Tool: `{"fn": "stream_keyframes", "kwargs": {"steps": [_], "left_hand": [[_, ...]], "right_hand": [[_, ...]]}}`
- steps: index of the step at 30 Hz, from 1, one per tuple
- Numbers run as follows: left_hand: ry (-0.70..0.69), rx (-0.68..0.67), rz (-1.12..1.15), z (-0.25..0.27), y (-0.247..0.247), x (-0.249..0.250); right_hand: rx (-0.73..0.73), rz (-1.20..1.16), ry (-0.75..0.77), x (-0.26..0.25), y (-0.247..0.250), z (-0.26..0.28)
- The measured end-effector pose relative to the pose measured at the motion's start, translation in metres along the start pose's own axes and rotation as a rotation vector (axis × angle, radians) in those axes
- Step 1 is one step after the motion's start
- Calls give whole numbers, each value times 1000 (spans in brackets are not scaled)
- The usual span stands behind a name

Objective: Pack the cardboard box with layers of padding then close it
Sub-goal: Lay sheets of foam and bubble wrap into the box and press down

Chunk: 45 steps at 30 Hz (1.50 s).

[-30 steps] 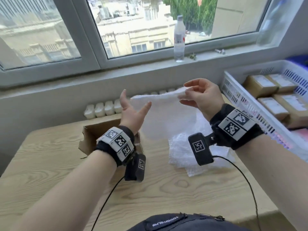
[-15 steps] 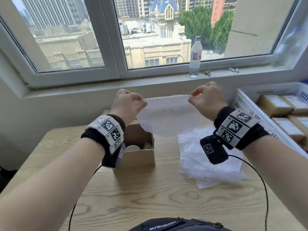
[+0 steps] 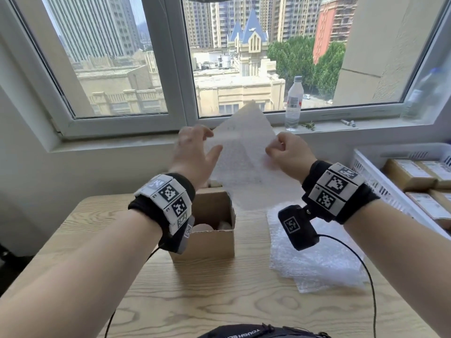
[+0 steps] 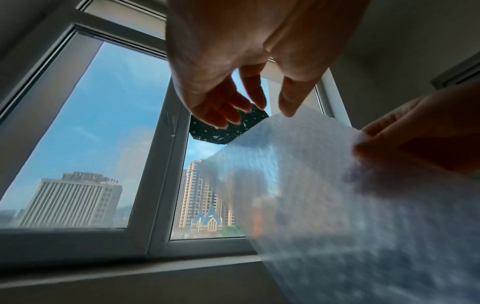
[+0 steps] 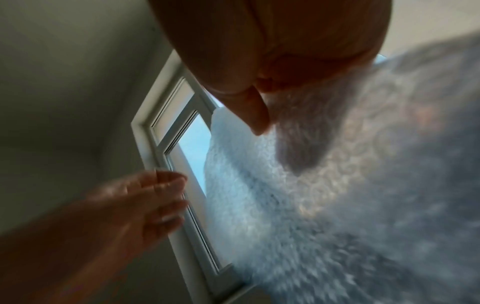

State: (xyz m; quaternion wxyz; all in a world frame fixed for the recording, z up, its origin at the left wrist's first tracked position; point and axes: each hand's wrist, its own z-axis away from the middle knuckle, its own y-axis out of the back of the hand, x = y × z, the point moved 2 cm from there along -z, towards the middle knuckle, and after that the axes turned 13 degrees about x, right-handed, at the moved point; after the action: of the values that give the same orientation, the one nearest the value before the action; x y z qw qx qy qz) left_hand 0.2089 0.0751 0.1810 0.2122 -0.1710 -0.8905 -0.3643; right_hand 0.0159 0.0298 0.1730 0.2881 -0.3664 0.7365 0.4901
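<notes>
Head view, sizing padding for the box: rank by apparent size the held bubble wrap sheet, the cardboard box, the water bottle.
1. Bubble wrap sheet, though being raised nearer the camera may inflate it.
2. Cardboard box, partly hidden by the left wrist.
3. Water bottle, farthest away.

Box [image 3: 207, 230] open-topped, bubble wrap pile [image 3: 317, 262] beside — crate [image 3: 371, 176] far right

Small packing room in an upper-floor city building. Wooden tabletop [image 3: 219, 301] against a white-framed window [image 3: 175, 69] overlooking towers and rooftops. White crate [image 3: 366, 172] of labelled parcels [image 3: 407, 174] at right, stack of bubble wrap [image 3: 317, 264], open cardboard box [image 3: 214, 242], water bottle [image 3: 294, 103] on sill.
</notes>
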Motion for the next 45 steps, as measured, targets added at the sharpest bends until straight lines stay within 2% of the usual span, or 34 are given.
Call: {"fn": "stream_keyframes", "kwargs": {"steps": [3,5,7,10,12,14,19,21,25,27,30,34,40,45], "left_hand": [[177,-278,102,7,-14,-7],[366,-402,258,9,-22,-9],[549,-477,518,12,-24,-6],[627,-520,748,17,-22,2],[641,-506,825,17,-21,3],[657,-473,857,17,-22,2],[699,-313,785,15,-29,-2],[715,-300,795,15,-29,-3],[717,-389,882,15,-23,0],[715,-379,860,14,-22,0],[701,-220,698,9,-24,-9],[595,-115,531,4,-25,-20],[338,-218,475,3,-22,-22],[234,-226,328,3,-19,-18]], "right_hand": [[-57,-346,-206,0,-6,2],[-134,-553,-319,-4,-12,7],[-214,-728,-406,-7,-16,12],[-343,-859,-439,-9,-22,19],[-367,-847,-431,-11,-25,23],[-320,-787,-415,-10,-29,24],[-96,-311,-245,-4,-40,22],[-68,-267,-255,-2,-41,19],[-84,-522,-368,-1,-42,14],[-43,-552,-320,-2,-39,13],[-6,-519,-210,-5,-33,14],[-32,-480,-54,-12,-32,15],[-90,-285,25,-10,-39,13],[-91,-73,140,-11,-41,12]]}}
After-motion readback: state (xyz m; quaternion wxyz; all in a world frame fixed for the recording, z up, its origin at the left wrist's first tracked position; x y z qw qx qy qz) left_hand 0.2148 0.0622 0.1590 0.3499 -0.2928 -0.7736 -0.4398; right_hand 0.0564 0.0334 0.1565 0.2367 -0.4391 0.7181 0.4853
